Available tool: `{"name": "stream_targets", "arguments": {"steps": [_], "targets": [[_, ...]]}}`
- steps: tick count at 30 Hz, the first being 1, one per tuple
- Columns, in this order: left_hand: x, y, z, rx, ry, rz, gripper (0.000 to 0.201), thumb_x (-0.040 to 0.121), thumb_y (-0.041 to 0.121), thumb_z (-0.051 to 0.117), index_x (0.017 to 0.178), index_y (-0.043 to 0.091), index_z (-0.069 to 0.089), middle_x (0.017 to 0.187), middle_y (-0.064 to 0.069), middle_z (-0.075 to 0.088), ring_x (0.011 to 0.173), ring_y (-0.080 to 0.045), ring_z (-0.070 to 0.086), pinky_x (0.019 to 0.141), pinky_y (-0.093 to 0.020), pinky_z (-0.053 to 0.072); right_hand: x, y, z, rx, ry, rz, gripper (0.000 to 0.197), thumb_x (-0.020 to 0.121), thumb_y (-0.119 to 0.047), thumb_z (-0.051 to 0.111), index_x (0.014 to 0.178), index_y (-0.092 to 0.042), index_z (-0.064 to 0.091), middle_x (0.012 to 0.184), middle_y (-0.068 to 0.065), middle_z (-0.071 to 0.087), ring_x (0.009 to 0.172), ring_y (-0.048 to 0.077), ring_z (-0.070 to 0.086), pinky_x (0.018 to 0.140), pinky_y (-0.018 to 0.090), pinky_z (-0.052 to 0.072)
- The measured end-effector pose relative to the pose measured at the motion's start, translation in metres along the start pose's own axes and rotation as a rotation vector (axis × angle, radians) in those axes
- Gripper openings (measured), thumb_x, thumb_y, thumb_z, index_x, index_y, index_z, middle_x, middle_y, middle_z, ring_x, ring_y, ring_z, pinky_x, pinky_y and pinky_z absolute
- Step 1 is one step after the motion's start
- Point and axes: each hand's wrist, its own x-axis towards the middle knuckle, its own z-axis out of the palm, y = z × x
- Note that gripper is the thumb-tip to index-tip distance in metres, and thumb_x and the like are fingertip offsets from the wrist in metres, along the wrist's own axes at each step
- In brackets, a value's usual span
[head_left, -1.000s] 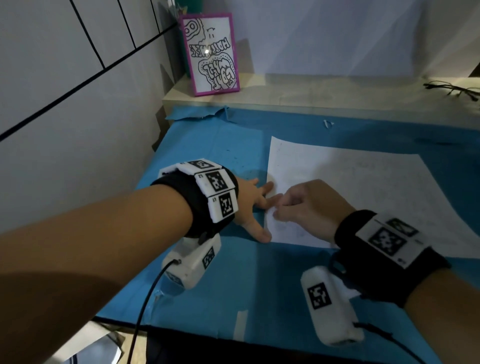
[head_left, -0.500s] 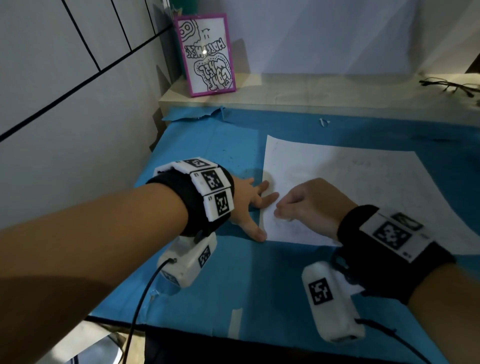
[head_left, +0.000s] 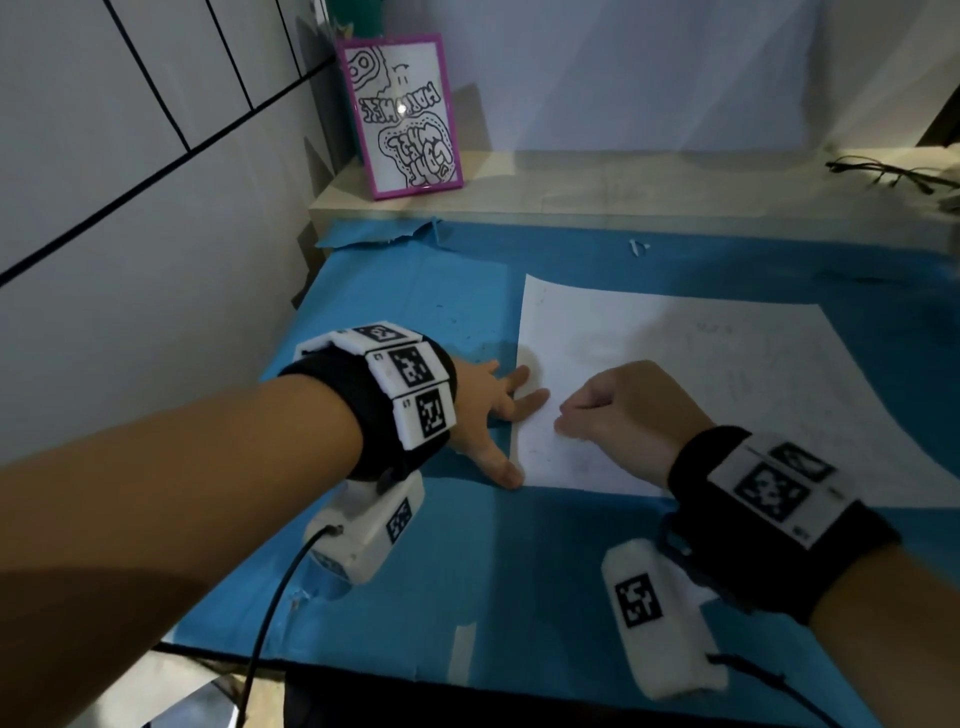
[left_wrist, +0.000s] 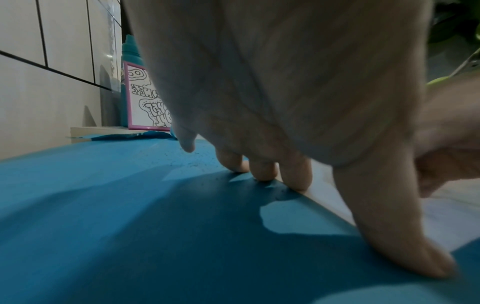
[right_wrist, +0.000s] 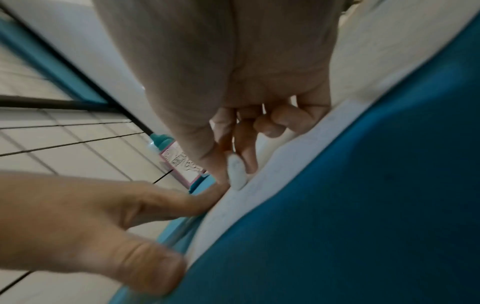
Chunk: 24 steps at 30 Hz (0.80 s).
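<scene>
The paper (head_left: 701, 374) lies flat on the blue-covered counter (head_left: 415, 561), from centre out toward 3 o'clock. The left hand (head_left: 488, 410) is spread, fingers straight, its tips pressing the paper's 9 o'clock edge, thumb at the near corner. Just beside it, the right hand (head_left: 623, 415) is curled, pinching a small white eraser (right_wrist: 236, 174) whose tip touches the paper. A frame (head_left: 402, 114) stands at 11 o'clock and glasses (head_left: 893, 174) lie at 2 o'clock.
</scene>
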Motion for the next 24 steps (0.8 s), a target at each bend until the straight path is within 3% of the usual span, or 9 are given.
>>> {"name": "stream_targets", "arguments": {"steps": [3,7,10,14,18,22,24], "targets": [[-0.001,0.0,0.0,0.0,-0.002,-0.001,0.092,0.086,0.068,0.043,0.15,0.034,-0.015,0.157,0.006,-0.022,0.147,-0.021,-0.009,0.116,-0.046,0.002,-0.006,-0.001,0.0,-0.014,-0.152,0.0,0.007,0.073,-0.019,0.074,0.068,-0.014,0.073,0.071,-0.001,0.07,0.064,0.007,0.059,0.059,0.016,0.043],[-0.001,0.001,-0.001,0.019,-0.01,-0.005,0.093,0.086,0.07,0.041,0.149,0.034,-0.016,0.157,0.005,-0.023,0.147,-0.021,-0.009,0.116,-0.047,0.002,-0.001,0.004,-0.003,0.037,-0.086,-0.002,0.011,0.076,-0.02,0.073,0.078,-0.01,0.075,0.077,0.001,0.072,0.068,0.008,0.062,0.062,0.013,0.044],[-0.001,0.001,0.001,0.023,0.003,-0.009,0.093,0.086,0.069,0.042,0.149,0.035,-0.015,0.157,0.006,-0.022,0.147,-0.021,-0.009,0.115,-0.047,0.003,-0.002,0.0,0.004,0.017,-0.166,-0.027,0.01,0.075,-0.021,0.074,0.076,-0.011,0.075,0.073,0.0,0.072,0.064,0.006,0.061,0.055,0.007,0.042],[0.0,0.002,0.0,0.029,-0.006,-0.011,0.093,0.086,0.069,0.043,0.149,0.035,-0.015,0.157,0.006,-0.023,0.147,-0.021,-0.01,0.115,-0.048,0.003,0.008,0.002,-0.003,-0.014,-0.049,-0.029,0.009,0.077,-0.023,0.074,0.077,-0.014,0.074,0.076,-0.002,0.069,0.07,0.005,0.059,0.056,0.009,0.04],[-0.001,0.0,0.0,0.017,-0.009,-0.009,0.093,0.085,0.068,0.045,0.149,0.036,-0.015,0.157,0.006,-0.023,0.146,-0.021,-0.011,0.115,-0.048,0.003,0.003,-0.001,0.003,-0.01,-0.166,-0.08,0.006,0.076,-0.022,0.074,0.072,-0.018,0.073,0.072,-0.006,0.068,0.065,0.001,0.056,0.056,0.008,0.039],[0.0,0.001,-0.001,0.004,-0.022,-0.006,0.093,0.086,0.067,0.045,0.149,0.036,-0.016,0.157,0.005,-0.023,0.146,-0.023,-0.011,0.115,-0.048,0.001,0.014,0.004,-0.008,-0.11,0.009,-0.069,0.005,0.078,-0.024,0.073,0.08,-0.019,0.072,0.085,-0.005,0.066,0.083,0.007,0.059,0.061,0.011,0.037],[0.0,0.0,-0.001,0.004,-0.027,-0.004,0.093,0.086,0.068,0.045,0.149,0.036,-0.016,0.157,0.005,-0.024,0.146,-0.022,-0.011,0.115,-0.049,0.001,0.011,0.005,-0.006,-0.085,-0.065,-0.102,0.005,0.077,-0.024,0.074,0.079,-0.02,0.073,0.081,-0.006,0.069,0.076,0.004,0.059,0.059,0.005,0.039]]}}
